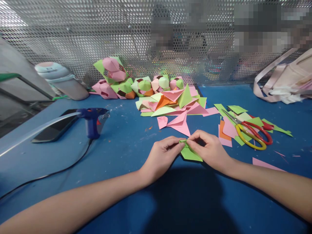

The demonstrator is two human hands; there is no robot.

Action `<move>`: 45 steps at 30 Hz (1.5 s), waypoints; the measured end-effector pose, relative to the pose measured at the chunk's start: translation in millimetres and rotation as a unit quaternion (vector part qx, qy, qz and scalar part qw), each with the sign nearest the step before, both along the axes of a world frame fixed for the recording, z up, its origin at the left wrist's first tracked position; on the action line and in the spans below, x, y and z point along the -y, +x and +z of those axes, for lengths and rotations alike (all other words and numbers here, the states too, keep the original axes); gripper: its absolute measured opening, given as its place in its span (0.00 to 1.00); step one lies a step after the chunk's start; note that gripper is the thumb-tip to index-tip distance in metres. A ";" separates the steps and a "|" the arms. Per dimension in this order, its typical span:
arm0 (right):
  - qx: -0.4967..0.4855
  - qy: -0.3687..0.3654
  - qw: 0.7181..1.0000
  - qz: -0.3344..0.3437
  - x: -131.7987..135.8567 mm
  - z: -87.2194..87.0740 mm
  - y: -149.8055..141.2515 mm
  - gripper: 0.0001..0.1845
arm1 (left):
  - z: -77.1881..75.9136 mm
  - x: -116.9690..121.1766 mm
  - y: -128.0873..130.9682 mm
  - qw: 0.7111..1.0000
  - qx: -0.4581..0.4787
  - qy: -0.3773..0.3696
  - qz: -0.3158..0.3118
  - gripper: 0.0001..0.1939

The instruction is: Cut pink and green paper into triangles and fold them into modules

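Between both hands is a small folded piece of green paper [191, 154], just above the blue table. My left hand [164, 154] pinches its upper left corner between thumb and fingers. The thumb and forefinger of my right hand [211, 149] grip its upper right edge, and the fingertips of the two hands nearly meet. Just beyond them lies a pink folded paper piece [179, 123]. Farther back is a heap of pink, green and orange folded papers [170, 102]. Right of my right hand, scissors [254, 130] with one red and one yellow handle rest on paper scraps.
A blue glue gun [92, 122] with a trailing cord stands at left by a dark phone-like slab [57, 126]. Behind are several paper balls [124, 87], a tumbler [63, 81] and a perforated metal screen [136, 39]. A pale bag [290, 76] sits at far right on the blue table [122, 156].
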State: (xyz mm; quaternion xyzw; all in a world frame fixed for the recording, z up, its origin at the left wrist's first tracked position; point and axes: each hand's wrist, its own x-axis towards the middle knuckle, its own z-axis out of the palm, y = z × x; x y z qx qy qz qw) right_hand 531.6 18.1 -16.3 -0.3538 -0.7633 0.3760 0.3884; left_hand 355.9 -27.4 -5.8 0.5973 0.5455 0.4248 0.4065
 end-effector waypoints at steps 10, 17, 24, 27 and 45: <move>-0.011 0.009 1.000 0.008 -0.2 -0.4 0.9 0.06 | 0.3 -1.4 -1.1 1.000 0.012 -0.007 0.001 0.10; -0.017 -0.004 1.000 0.002 -1.0 -0.3 0.8 0.03 | 0.2 -2.0 -2.0 0.999 0.035 -0.017 0.023 0.09; -0.014 0.028 0.999 0.006 0.0 1.4 1.5 0.07 | 0.5 -2.5 -0.3 0.999 0.015 0.003 0.034 0.07; -0.012 0.043 0.999 0.009 0.2 0.7 1.3 0.07 | -0.2 -2.7 -0.4 0.999 0.025 -0.005 0.027 0.06; -0.006 0.034 0.999 0.020 -5.2 -3.4 1.1 0.06 | -6.3 -5.0 1.9 0.992 0.116 -0.020 0.047 0.08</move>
